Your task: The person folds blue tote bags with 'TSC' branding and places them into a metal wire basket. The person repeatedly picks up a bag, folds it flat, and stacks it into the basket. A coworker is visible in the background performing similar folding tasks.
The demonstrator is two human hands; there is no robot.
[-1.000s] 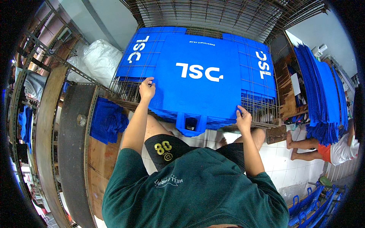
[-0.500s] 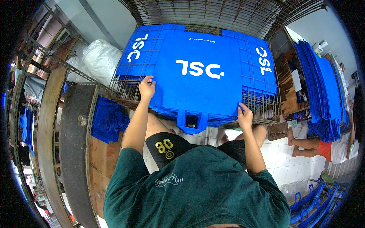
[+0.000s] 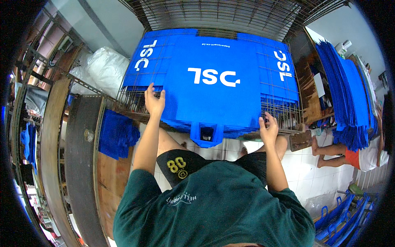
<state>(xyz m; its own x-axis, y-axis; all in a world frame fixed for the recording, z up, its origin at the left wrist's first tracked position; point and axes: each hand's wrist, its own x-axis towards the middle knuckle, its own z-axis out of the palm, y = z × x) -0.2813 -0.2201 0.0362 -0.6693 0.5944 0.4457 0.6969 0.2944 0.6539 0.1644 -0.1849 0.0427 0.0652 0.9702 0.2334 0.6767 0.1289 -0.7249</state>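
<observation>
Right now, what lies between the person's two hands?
In the head view, the flat blue fabric bag spans from left hand to right hand.
</observation>
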